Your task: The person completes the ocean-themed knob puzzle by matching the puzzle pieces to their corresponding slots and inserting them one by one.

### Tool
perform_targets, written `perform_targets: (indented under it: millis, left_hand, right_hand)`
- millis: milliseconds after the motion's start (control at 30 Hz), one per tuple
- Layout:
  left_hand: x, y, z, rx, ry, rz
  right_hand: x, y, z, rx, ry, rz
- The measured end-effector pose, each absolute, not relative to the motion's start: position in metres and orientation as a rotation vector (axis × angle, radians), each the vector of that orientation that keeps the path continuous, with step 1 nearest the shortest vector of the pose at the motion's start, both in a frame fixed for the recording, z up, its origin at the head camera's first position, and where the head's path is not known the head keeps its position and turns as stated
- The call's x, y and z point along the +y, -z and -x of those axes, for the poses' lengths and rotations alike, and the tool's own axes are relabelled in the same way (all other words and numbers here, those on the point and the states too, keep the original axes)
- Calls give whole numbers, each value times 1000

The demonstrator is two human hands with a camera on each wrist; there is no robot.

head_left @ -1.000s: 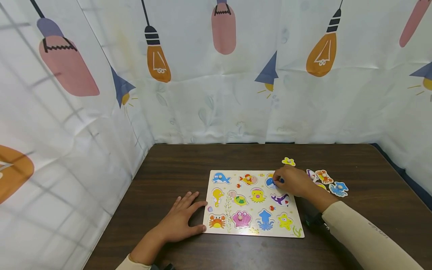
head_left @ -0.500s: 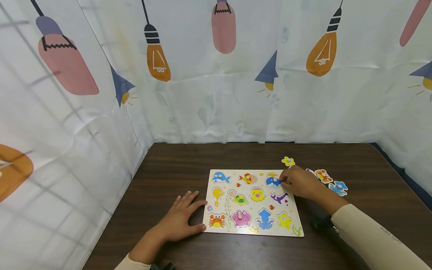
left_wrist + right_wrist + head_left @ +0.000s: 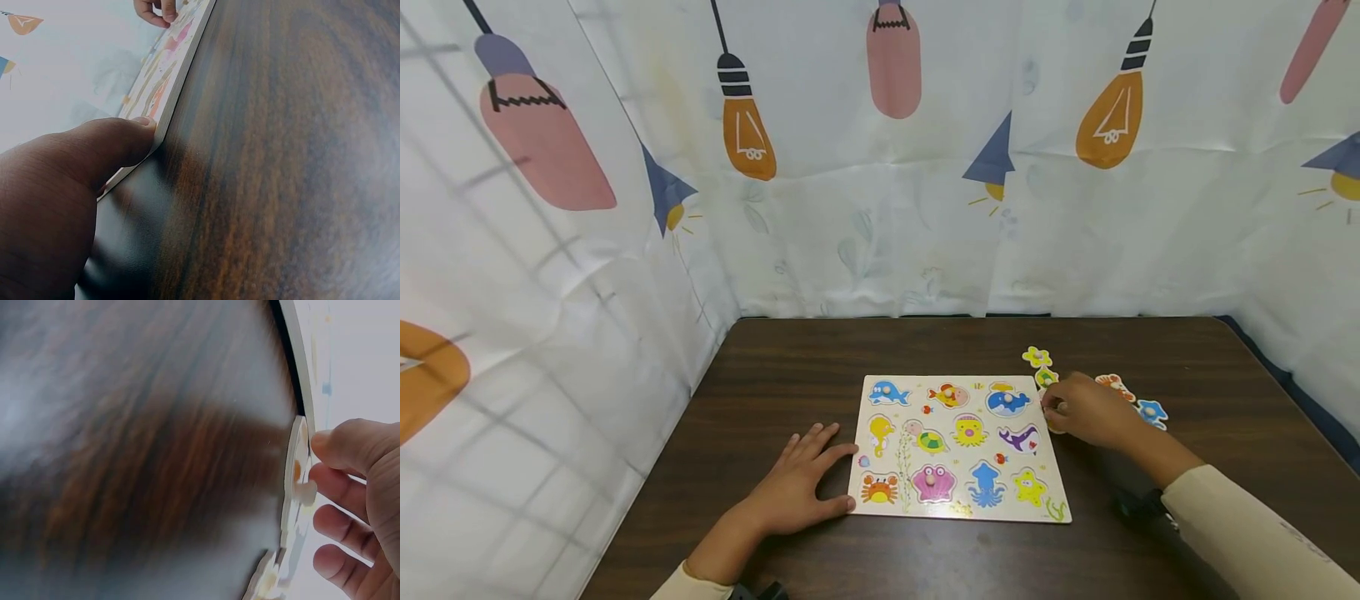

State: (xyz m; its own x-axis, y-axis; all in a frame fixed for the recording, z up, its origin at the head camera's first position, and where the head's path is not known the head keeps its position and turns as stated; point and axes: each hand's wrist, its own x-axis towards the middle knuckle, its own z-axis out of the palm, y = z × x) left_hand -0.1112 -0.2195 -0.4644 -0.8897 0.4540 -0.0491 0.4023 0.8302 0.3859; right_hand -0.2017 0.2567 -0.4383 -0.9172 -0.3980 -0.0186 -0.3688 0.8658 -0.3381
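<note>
A cream puzzle board with sea-animal pictures lies flat on the table. My left hand is spread beside its left edge, thumb and forefinger touching it; the left wrist view shows the thumb against the board's corner. My right hand hovers just right of the board, over loose puzzle pieces. In the right wrist view its fingers are loosely bent beside a piece's round knob, with no grip on it evident. A blue whale shows at the board's upper right. The right hand partly hides the pieces below it.
A yellow flower-shaped piece and a green-and-yellow piece lie behind the board's right corner. Beyond the right hand are an orange-and-white piece and a blue piece. A printed curtain hangs behind the brown table.
My right hand has drawn away from the blue whale, moving right off the board to the loose pieces. The green-and-yellow piece has come into view. My left hand has stayed at the board's edge.
</note>
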Motion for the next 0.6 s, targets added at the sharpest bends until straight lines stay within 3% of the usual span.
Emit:
perform_targets:
  millis: [600]
  left_hand:
    - [-219,464,112,2865,-552,-674]
  right_hand:
    - [281,442,189,3035,458,760]
